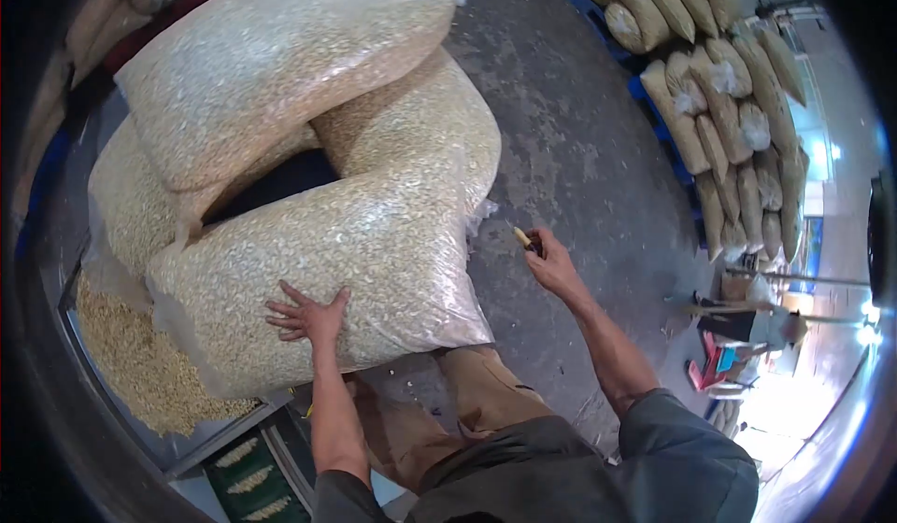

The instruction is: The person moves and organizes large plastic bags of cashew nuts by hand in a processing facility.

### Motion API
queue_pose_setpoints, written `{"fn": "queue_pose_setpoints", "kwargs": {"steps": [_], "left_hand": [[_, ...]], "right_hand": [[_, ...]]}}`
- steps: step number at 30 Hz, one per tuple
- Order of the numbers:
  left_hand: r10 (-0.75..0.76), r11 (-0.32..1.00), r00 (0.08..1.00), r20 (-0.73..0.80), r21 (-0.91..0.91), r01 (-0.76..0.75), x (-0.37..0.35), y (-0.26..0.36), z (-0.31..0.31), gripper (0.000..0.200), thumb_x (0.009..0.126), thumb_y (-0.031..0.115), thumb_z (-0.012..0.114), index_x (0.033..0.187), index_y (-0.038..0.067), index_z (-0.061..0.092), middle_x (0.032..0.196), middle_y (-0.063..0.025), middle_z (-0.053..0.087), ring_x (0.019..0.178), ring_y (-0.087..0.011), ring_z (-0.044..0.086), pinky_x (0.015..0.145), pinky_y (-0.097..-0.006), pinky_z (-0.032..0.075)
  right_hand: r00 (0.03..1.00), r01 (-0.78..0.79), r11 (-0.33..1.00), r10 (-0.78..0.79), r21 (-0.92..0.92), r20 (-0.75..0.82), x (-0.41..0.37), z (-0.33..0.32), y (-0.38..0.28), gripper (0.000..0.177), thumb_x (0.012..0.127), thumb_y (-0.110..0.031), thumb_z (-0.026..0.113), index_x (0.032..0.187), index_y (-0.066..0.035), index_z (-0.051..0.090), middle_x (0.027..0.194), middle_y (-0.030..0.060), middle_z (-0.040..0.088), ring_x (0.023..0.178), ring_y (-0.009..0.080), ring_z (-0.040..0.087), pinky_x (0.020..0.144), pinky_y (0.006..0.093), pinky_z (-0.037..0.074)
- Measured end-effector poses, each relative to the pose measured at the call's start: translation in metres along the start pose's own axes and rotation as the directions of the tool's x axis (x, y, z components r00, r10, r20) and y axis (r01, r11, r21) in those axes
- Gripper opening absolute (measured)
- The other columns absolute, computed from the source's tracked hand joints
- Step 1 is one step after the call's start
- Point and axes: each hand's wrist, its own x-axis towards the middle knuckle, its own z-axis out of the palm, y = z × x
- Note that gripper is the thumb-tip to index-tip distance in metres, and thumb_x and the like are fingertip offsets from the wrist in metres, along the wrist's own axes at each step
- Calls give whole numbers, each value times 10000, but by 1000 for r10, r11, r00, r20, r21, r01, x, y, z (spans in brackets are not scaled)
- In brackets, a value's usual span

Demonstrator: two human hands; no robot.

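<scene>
Plastic sack (374,243), bulging, lumpy, under left hand (308,316); right hand (549,261) pinches stick (520,236).

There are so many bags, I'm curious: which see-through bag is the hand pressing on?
The nearest bag, lowest at the front; the left hand rests flat on it. The others lie behind, untouched.

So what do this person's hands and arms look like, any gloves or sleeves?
No gloves: both the left hand and the right hand are bare, with no rings or watch visible. The forearms are bare too. Short dark grey sleeves cover the upper arms.
</scene>
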Motion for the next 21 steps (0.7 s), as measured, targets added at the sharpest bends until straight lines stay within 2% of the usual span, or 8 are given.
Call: {"fn": "queue_pose_setpoints", "kwargs": {"steps": [2, 5, 14, 15, 16, 18, 19, 21], "left_hand": [[-5, 1000, 1000, 31, 10, 5, -5, 8, -5, 1364, 573, 568, 822, 1496, 188, -108, 1471, -331, -225, 1328, -532, -260, 1000, -735, -52], [-27, 1000, 1000, -1, 1, 27, -4, 7, 1, 1376, 581, 577, 820, 1489, 202, -143, 1468, -326, -242, 1322, -529, -276, 996, -735, -60], [3, 999, 991, 134, 38, -8, -7, 7, -23, 1364, 618, 584, 797, 1474, 214, -199, 1461, -315, -275, 1321, -522, -289, 1005, -736, -35], [5, 999, 986, 169, 40, -12, -19, 11, -43, 1180, 706, 522, 764, 1513, 147, -11, 1513, -306, -121, 1399, -458, -154, 1087, -639, 41], [20, 998, 986, 164, 52, -29, -10, -2, -45, 1180, 706, 522, 764, 1513, 147, -11, 1513, -306, -121, 1399, -458, -154, 1087, -639, 41], [286, 889, 945, 159, -412, -200, 18, -51, -43, 898, 798, 431, 714, 1467, 39, 261, 1522, -265, 161, 1432, -367, 106, 1128, -498, 168], [263, 780, 959, 105, -608, -148, -13, -26, -79, 617, 891, 298, 628, 1369, -32, 418, 1452, -209, 369, 1375, -296, 312, 1119, -390, 253], [476, 582, 879, -25, -741, -336, -65, 10, -151, 535, 938, 209, 542, 1376, -57, 388, 1436, -203, 391, 1350, -291, 352, 1108, -425, 286]], "right_hand": [[997, 81, 996, -81, 28, -4, 1, -4, 17, 295, 814, -141, 547, 1065, 12, 551, 863, 149, 637, 768, 219, 622, 710, 351, 483], [989, -127, 986, 119, 106, 83, -6, 1, 34, 268, 821, -165, 561, 1025, 7, 585, 776, 151, 634, 709, 224, 629, 656, 355, 485], [967, -248, 968, 245, 48, 71, -97, 17, 71, 280, 832, -234, 620, 995, -7, 611, 749, 171, 638, 662, 255, 638, 611, 380, 490], [948, -304, 949, 293, 84, 122, -106, 11, 78, 287, 831, -239, 621, 996, -5, 611, 756, 169, 643, 674, 260, 641, 621, 384, 494], [947, -311, 945, 300, 103, 115, -114, 2, 79, 287, 831, -239, 621, 996, -5, 611, 756, 169, 643, 674, 260, 641, 621, 384, 494], [971, -213, 977, 212, -2, 110, -131, -15, 84, 298, 831, -242, 616, 1002, 1, 610, 765, 163, 648, 685, 264, 648, 632, 388, 501], [969, -224, 974, 221, 20, 107, -138, -23, 88, 298, 831, -242, 616, 1002, 1, 610, 765, 163, 648, 685, 264, 648, 632, 388, 501], [977, -205, 979, 205, 4, 56, -144, -38, 96, 306, 830, -244, 615, 1015, 0, 606, 766, 165, 648, 682, 264, 652, 631, 387, 507]]}}
